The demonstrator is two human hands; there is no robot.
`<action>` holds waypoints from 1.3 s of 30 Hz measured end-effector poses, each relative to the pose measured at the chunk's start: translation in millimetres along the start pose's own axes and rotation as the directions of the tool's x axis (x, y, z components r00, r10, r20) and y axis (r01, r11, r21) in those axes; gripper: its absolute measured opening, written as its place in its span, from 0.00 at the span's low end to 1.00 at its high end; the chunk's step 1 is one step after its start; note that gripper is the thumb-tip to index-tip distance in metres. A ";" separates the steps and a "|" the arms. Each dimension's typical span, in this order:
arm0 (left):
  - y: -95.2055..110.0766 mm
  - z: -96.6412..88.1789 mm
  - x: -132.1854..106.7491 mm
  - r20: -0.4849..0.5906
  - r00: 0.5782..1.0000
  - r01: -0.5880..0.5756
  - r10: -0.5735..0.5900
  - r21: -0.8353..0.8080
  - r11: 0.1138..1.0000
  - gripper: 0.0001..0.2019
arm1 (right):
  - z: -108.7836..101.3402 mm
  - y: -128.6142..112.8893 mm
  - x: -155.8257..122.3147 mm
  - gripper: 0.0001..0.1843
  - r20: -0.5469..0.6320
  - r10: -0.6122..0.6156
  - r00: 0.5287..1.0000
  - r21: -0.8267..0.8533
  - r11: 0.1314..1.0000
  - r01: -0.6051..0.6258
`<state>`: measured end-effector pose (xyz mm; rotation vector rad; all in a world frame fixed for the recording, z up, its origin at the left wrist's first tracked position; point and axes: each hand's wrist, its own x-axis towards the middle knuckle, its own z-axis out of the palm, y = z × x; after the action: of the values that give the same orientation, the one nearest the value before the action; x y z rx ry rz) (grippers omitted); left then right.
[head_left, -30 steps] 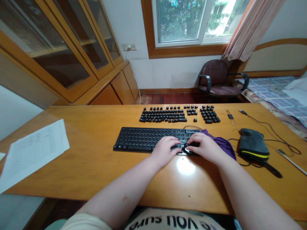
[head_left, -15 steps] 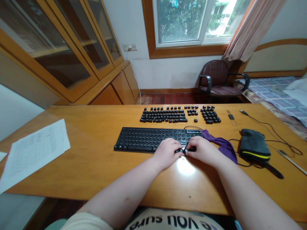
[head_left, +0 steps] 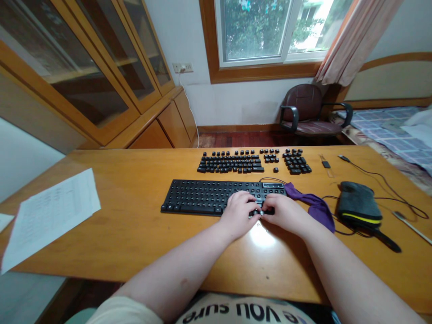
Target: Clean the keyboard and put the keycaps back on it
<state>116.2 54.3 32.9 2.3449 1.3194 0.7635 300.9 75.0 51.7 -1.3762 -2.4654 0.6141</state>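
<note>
A black keyboard lies on the wooden desk, with most of its key positions bare of caps. Over its lower right edge, my left hand is bent, thumb and fingers drawn together. My right hand meets it there, its thumb and index finger pinched close to the left fingertips. Small dark, shiny bits show between the two hands, too small and covered to name. Both hands hide the keyboard's lower right part. Behind the keyboard, loose black keycaps lie in rows laid out like a keyboard.
Right of the keyboard lie a purple cloth and a grey cloth with a yellow edge. Farther right are a cable and a white stick-like thing. A small wire tool lies beside the keycaps. Paper sheets are at left.
My left hand has shifted slightly right and its fingers have changed position at the keyboard's edge. The right hand stays almost in place. The whole view has moved a little.
</note>
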 end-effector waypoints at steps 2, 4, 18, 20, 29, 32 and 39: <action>1.0 1.1 -0.7 -0.030 0.999 0.017 -0.017 0.011 1.000 0.05 | 0.2 0.9 0.3 0.02 0.011 0.014 1.000 0.004 1.000 -0.015; 2.0 1.3 -1.0 -0.031 0.999 0.026 -0.025 0.019 0.999 0.05 | 0.0 1.7 0.5 0.03 0.021 0.024 0.999 0.003 1.000 -0.024; 4.3 -5.6 -0.1 0.146 0.989 -0.018 0.000 0.121 0.993 0.11 | -7.8 2.4 0.2 0.06 0.032 0.029 0.999 0.034 0.999 -0.030; 3.6 -8.0 -0.7 0.160 0.987 -0.017 -0.005 0.138 0.990 0.12 | -17.4 12.3 -0.8 0.10 -0.108 0.085 0.990 0.045 0.996 -0.081; -0.4 -6.8 -0.1 0.182 0.983 -0.012 -0.014 0.141 0.990 0.12 | -35.1 110.5 -1.0 0.19 -0.649 0.310 0.695 -0.162 0.836 -0.524; -0.6 -6.1 0.0 0.182 0.983 -0.009 -0.016 0.135 0.991 0.12 | -25.1 115.3 6.7 0.24 -0.543 0.336 0.770 -0.241 0.816 -0.526; 0.9 -6.9 0.0 0.180 0.983 0.006 -0.027 0.116 0.993 0.12 | -20.6 113.3 14.2 0.25 -0.384 0.405 0.830 -0.288 0.801 -0.525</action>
<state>112.6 54.0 38.8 2.4227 1.3340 0.4665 386.6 144.6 16.2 -2.0927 -2.0565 -0.0249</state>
